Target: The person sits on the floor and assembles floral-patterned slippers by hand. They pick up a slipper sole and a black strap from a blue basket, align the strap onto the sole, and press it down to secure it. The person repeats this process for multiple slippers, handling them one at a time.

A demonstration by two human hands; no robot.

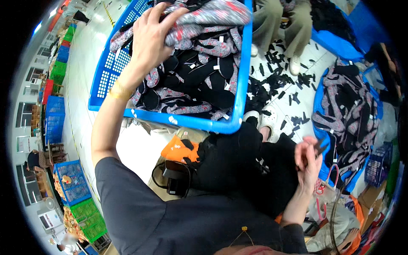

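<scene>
My left hand is over the far left part of a blue plastic basket, its fingers against a grey and red patterned fabric slipper. Motion smears the slipper. Beneath it, the basket holds a heap of similar slippers with black soles and small white tags. Off to the right and lower down, my right hand is raised above my dark-clothed lap, fingers curled round a small dark pointed thing. Blur hides its exact kind.
Black scraps litter the floor near another person's legs. At right, a blue sack holds more patterned slippers. An orange cloth and a black box-shaped thing lie by my lap. Blue and green crates stand far left.
</scene>
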